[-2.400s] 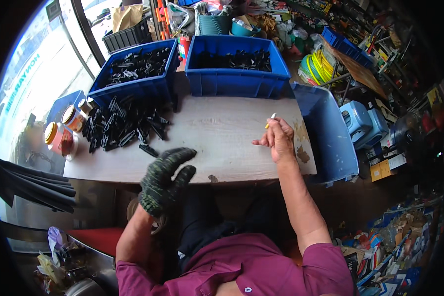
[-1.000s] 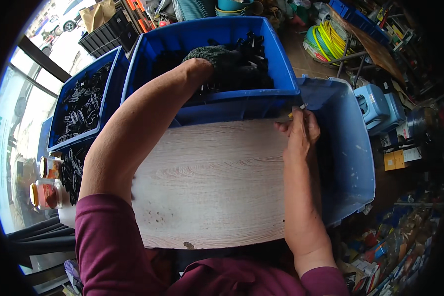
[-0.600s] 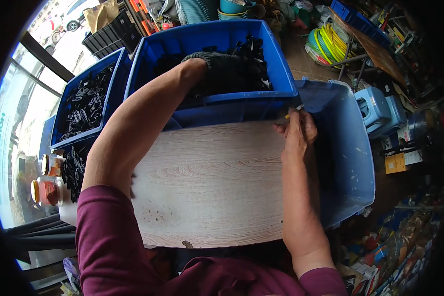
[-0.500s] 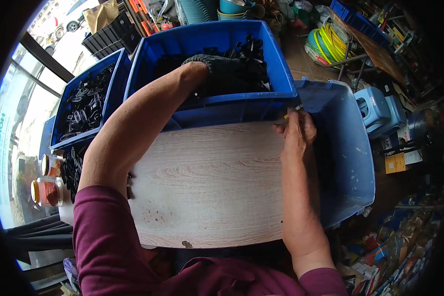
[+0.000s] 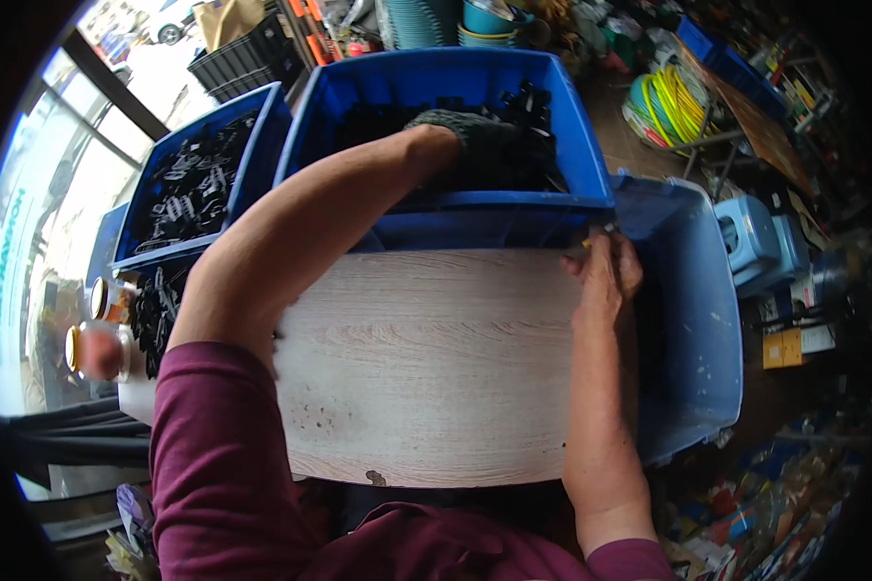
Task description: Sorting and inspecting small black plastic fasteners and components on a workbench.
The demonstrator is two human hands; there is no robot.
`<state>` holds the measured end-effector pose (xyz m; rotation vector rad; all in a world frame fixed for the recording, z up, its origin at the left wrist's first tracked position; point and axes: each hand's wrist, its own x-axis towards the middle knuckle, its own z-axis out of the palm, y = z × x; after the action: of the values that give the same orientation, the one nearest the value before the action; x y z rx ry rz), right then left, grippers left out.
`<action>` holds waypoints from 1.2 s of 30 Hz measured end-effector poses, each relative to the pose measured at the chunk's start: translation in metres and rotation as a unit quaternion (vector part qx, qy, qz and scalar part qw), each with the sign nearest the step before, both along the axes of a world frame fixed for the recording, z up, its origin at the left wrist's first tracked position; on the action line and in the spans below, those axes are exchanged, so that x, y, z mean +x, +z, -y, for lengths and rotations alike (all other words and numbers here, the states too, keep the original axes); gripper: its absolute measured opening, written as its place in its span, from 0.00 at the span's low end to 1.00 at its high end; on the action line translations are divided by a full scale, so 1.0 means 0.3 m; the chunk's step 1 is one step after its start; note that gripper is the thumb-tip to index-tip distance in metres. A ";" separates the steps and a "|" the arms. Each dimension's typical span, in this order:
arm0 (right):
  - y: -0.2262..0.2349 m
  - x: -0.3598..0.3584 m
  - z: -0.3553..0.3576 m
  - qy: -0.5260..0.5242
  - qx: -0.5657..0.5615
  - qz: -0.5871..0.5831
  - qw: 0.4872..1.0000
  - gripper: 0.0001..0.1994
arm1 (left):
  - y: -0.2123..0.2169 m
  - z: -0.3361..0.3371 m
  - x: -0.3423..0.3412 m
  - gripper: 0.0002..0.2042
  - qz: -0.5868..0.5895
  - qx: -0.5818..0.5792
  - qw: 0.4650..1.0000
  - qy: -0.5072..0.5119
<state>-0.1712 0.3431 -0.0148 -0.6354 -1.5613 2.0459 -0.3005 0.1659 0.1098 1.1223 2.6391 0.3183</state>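
Note:
My left hand (image 5: 484,140), in a dark knitted glove, reaches into a large blue bin (image 5: 513,200) beyond the table. It is down among small black plastic parts (image 5: 528,102), and its fingers are hidden against them. My bare right hand (image 5: 608,266) is over the far right corner of the table, by the bin's near corner. Its fingers are closed on a small thin stick, yellow at one end and whitish at the other, which looks like a cigarette (image 5: 587,242).
Under my arms lies a pale wood-grain table (image 5: 417,368). A smaller blue bin (image 5: 252,145) of black clips stands left, near two jars (image 5: 97,351) and more black pieces (image 5: 153,315). Along the right edge is a translucent blue tub (image 5: 698,358). A yellow hose coil (image 5: 673,107) lies beyond.
The whole view has shifted, so the bins and table appear farther right. My left hand stays in the large bin, and my right hand keeps its grip by the corner.

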 end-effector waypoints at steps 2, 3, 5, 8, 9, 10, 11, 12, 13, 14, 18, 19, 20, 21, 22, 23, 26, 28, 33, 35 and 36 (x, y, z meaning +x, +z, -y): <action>-0.003 0.001 0.005 0.010 0.021 0.000 1.000 0.08 | -0.002 0.030 -0.016 0.24 0.012 0.042 0.999 -0.023; 0.010 0.001 0.018 -0.005 0.022 0.000 1.000 0.08 | -0.009 0.029 -0.031 0.24 0.008 0.040 0.999 -0.013; -0.005 0.003 0.001 0.003 0.028 -0.005 1.000 0.08 | -0.031 0.024 -0.056 0.23 0.016 0.020 0.999 0.021; 0.011 0.001 0.001 -0.015 0.045 0.007 0.999 0.08 | -0.050 0.004 -0.105 0.22 0.028 -0.007 0.997 0.067; -0.007 -0.004 -0.007 -0.013 0.050 0.001 0.999 0.09 | -0.052 -0.003 -0.118 0.22 0.027 -0.009 0.997 0.075; -0.019 -0.012 -0.012 -0.009 0.067 0.003 0.998 0.09 | -0.053 -0.001 -0.127 0.21 -0.004 -0.041 0.998 0.055; -0.023 -0.014 -0.013 -0.006 0.053 0.002 0.999 0.09 | -0.053 0.005 -0.136 0.20 -0.035 -0.074 0.996 0.034; -0.009 -0.014 -0.005 -0.004 0.040 0.002 0.999 0.09 | -0.046 0.019 -0.128 0.18 -0.065 -0.021 0.997 0.032; -0.015 -0.018 -0.006 0.002 0.046 -0.001 0.999 0.09 | -0.036 0.033 -0.123 0.18 -0.041 -0.008 0.998 0.053; -0.024 -0.018 -0.011 0.003 0.059 0.012 0.998 0.10 | -0.024 0.044 -0.118 0.18 -0.016 0.005 0.997 0.074; -0.016 -0.007 -0.026 -0.007 0.066 0.011 0.998 0.11 | 0.008 0.049 -0.111 0.18 0.006 0.008 0.990 0.137; -0.025 -0.011 -0.034 -0.005 0.078 0.013 0.997 0.11 | 0.004 0.055 -0.117 0.18 -0.020 0.028 0.993 0.114; -0.032 -0.016 -0.036 -0.003 0.090 0.014 0.996 0.11 | 0.000 0.059 -0.125 0.19 -0.046 0.048 0.994 0.089; -0.033 -0.015 -0.029 0.005 0.088 0.016 0.996 0.11 | -0.001 0.064 -0.126 0.18 -0.060 0.075 0.992 0.082; -0.025 -0.012 -0.021 0.004 0.081 0.013 0.997 0.11 | -0.005 0.074 -0.126 0.18 -0.058 0.072 0.992 0.090; -0.021 -0.010 -0.014 0.003 0.074 0.010 0.997 0.12 | -0.005 0.084 -0.129 0.17 -0.064 0.077 0.991 0.095; -0.042 -0.023 -0.024 0.006 0.081 0.004 0.997 0.12 | -0.014 0.101 -0.125 0.15 -0.090 0.119 0.984 0.102; -0.051 -0.027 -0.047 0.010 0.067 -0.003 0.998 0.12 | -0.017 0.124 -0.102 0.14 -0.108 0.154 0.976 0.107; -0.064 -0.033 -0.076 0.015 0.072 -0.009 0.997 0.12 | 0.055 0.172 -0.006 0.14 -0.056 0.270 0.943 0.185; -0.070 -0.038 -0.077 0.020 0.073 -0.006 0.997 0.12 | 0.071 0.189 0.021 0.15 -0.074 0.336 0.917 0.200; -0.069 -0.040 -0.074 0.017 0.077 -0.006 0.997 0.12 | 0.078 0.194 0.031 0.16 -0.084 0.370 0.902 0.205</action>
<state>-0.1831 0.3654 -0.0356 -0.5411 -1.7132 1.9272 -0.2912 0.1077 0.1331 0.7465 2.9692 1.4640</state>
